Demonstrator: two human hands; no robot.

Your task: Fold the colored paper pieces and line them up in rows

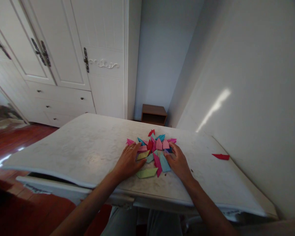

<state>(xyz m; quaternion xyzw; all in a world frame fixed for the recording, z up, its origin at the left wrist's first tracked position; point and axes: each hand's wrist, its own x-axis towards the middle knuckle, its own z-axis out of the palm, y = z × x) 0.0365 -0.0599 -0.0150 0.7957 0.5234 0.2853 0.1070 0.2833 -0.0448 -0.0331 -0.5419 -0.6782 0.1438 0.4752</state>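
Note:
A loose pile of folded paper pieces [158,145] in pink, red, blue, yellow and green lies on the white table. At the pile's left side rests my left hand [131,160], a ring on one finger, its fingers apart and touching the outer pieces. My right hand [177,160] curves around the right side, fingers spread, by a light blue folded paper [164,163] and a dark blue one. A yellow-green folded paper [147,173] lies nearest the front edge, below my left hand. Neither hand grips a piece; some pieces are partly hidden under the fingers.
A single red folded paper [221,156] lies apart at the right, near the wall. The table [71,147] has a partly open drawer [56,186] at front left. Behind stand a white wardrobe [105,88] and a small brown cabinet [154,109]. Dark specks dot the tabletop.

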